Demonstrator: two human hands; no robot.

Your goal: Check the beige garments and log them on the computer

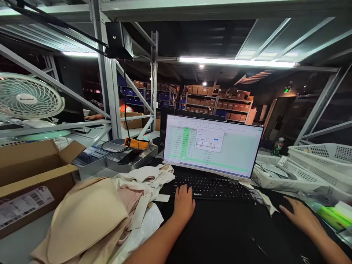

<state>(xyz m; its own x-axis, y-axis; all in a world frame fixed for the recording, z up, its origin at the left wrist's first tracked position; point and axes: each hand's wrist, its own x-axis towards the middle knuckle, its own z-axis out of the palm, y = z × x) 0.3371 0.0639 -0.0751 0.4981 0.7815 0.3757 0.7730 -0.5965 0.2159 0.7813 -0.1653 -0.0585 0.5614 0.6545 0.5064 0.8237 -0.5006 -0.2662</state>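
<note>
My left hand [183,202] rests on the left end of a black keyboard [217,187], its fingers laid over the keys and holding nothing. Farther right, my right hand [301,214] lies low over the black desk mat [228,231], thumb and fingers apart; nothing shows in its grasp. Behind the keyboard stands a lit monitor [211,146] with a spreadsheet, one green column and a small pop-up window. Beside my left forearm lies a heap of beige padded garments [88,220] with paper tags and a white plastic bag [150,223].
An opened cardboard box [33,176] with a label stands at left, near a grey metal tray [132,161] holding an orange item [136,143]. White perforated baskets [321,157] are stacked at right. A fan [30,97] and metal rack posts [110,99] stand behind; a person in an orange vest is partly visible.
</note>
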